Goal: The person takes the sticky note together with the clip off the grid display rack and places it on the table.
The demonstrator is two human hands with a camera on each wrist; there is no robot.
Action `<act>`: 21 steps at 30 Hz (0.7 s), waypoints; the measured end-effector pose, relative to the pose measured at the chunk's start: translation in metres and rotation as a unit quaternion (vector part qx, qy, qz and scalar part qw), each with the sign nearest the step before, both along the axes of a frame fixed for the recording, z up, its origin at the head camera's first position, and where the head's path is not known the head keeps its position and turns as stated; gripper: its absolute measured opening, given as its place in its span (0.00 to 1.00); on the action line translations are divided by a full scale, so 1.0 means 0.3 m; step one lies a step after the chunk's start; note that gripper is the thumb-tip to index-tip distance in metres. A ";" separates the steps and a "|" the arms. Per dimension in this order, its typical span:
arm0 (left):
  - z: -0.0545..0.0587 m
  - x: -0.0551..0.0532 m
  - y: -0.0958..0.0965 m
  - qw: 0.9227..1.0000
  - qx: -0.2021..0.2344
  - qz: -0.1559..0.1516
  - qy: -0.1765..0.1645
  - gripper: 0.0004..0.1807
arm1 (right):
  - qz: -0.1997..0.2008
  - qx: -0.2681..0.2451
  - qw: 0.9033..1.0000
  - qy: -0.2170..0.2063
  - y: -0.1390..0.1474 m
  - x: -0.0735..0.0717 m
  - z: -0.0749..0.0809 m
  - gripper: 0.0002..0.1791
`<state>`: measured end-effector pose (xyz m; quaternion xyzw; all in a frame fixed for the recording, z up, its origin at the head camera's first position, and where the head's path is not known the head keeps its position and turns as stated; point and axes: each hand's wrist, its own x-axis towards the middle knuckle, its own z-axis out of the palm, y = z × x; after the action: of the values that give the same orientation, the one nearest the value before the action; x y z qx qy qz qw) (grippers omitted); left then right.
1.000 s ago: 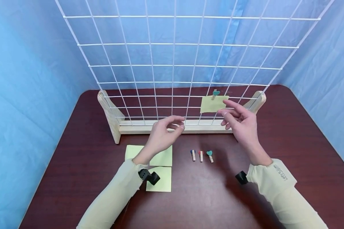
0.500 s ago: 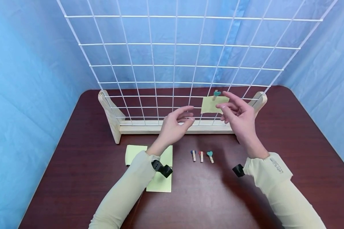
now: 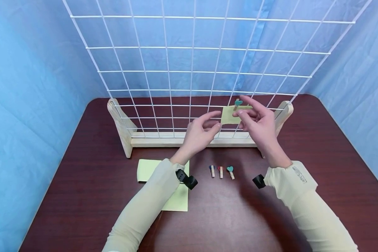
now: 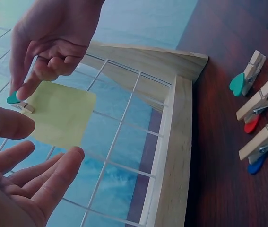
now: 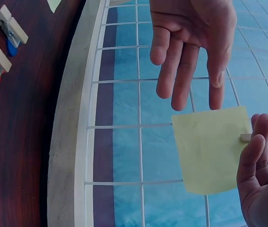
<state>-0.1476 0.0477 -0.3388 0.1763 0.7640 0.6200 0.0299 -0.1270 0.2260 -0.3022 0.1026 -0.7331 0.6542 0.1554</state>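
A yellow-green sticky note [image 3: 228, 116] hangs on the white wire grid [image 3: 191, 71], held by a wooden clothespin with a green heart [image 3: 238, 103]. My right hand [image 3: 260, 122] is at the clothespin; in the left wrist view its index finger and thumb reach right to the green heart [image 4: 13, 98], not closed round it. My left hand [image 3: 201, 132] is beside the note's left edge, thumb and fingers spread apart and holding nothing. In the right wrist view the left fingertips [image 5: 216, 101] come right up to the note's edge [image 5: 209, 151].
Three clothespins lie on the dark wooden table: one with a blue heart [image 3: 212, 171], one red [image 3: 221, 172], one green [image 3: 231, 172]. More sticky notes [image 3: 148, 169] lie at left, partly under the left forearm. The grid's wooden base [image 3: 176, 142] spans the table behind them.
My left hand has moved right and up to the hanging note's left edge. My right hand has shifted left and slightly up, its index finger and thumb now at the clothespin.
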 end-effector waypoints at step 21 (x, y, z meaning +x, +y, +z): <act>-0.013 -0.034 0.058 0.998 -0.013 0.063 0.014 0.11 | -0.087 0.042 0.995 -0.005 -0.039 -0.044 0.009 0.15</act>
<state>-0.1577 0.0650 -0.3428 0.1361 0.7816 0.6085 -0.0172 -0.1403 0.2143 -0.2995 0.0420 -0.7671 0.6071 0.2033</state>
